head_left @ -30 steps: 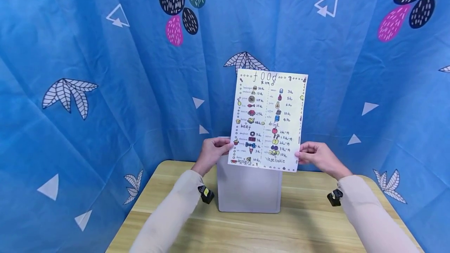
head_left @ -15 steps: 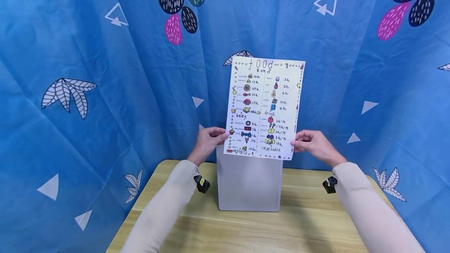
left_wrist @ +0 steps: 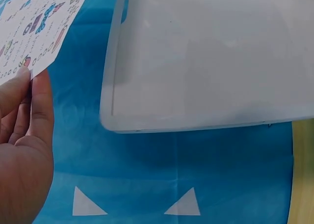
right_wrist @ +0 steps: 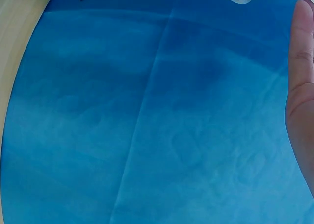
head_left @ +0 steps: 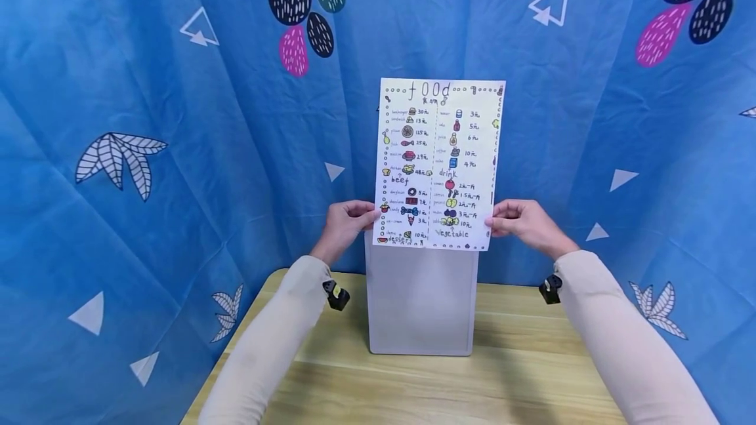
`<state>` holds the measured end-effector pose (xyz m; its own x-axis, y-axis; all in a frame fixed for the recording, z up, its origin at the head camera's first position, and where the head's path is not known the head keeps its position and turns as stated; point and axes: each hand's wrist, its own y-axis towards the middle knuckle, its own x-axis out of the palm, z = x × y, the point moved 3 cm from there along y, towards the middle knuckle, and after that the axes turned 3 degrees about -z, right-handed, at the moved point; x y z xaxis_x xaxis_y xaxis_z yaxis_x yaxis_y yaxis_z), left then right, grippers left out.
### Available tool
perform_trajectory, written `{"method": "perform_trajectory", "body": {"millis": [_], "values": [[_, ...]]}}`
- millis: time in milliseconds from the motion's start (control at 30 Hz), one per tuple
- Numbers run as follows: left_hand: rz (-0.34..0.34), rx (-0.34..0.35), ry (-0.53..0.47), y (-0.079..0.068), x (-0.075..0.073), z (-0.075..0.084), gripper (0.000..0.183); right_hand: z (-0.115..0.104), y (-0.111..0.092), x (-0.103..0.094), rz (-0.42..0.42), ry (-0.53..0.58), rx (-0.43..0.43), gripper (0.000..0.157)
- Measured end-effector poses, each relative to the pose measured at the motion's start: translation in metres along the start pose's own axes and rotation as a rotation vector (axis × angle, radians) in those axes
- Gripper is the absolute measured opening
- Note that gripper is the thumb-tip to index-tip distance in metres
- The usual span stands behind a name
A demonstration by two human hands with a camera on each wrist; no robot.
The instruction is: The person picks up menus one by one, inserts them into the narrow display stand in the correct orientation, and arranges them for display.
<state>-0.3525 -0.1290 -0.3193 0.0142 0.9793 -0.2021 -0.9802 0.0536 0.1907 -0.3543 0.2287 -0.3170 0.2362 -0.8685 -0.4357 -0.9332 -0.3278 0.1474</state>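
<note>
A white sheet of paper [head_left: 437, 162], a hand-drawn food menu with small coloured drawings and prices, is held up facing the head camera. My left hand [head_left: 347, 225] pinches its lower left edge between thumb and fingers. At the lower right edge my right hand [head_left: 525, 223] pinches it the same way. Behind the sheet a pale grey rectangular board [head_left: 422, 307] with a raised rim stands upright on the table, its upper part hidden by the paper. In the left wrist view the paper's corner [left_wrist: 46, 47] sits between thumb and fingers, apart from the board [left_wrist: 211, 62].
The wooden table [head_left: 378, 389] runs under both forearms. A blue patterned curtain [head_left: 236, 117] hangs close behind and at both sides. Small black cameras, the left one [head_left: 336, 295] and the right one [head_left: 551, 288], sit on the wrists.
Both hands have raised the menu sheet and shifted it a little left, so more of the grey board's lower part shows. The sheet also hangs straighter than before.
</note>
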Motion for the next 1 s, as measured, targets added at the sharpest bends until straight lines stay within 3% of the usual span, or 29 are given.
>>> {"method": "perform_trajectory", "body": {"millis": [600, 1000], "values": [[0.034, 0.029, 0.020, 0.011, -0.014, 0.003, 0.021, -0.012, 0.023, 0.001, -0.011, -0.043, -0.012, 0.029], [0.041, 0.046, 0.025, 0.015, -0.015, 0.003, 0.022, -0.016, 0.027, 0.001, 0.011, -0.077, -0.008, 0.031]]}}
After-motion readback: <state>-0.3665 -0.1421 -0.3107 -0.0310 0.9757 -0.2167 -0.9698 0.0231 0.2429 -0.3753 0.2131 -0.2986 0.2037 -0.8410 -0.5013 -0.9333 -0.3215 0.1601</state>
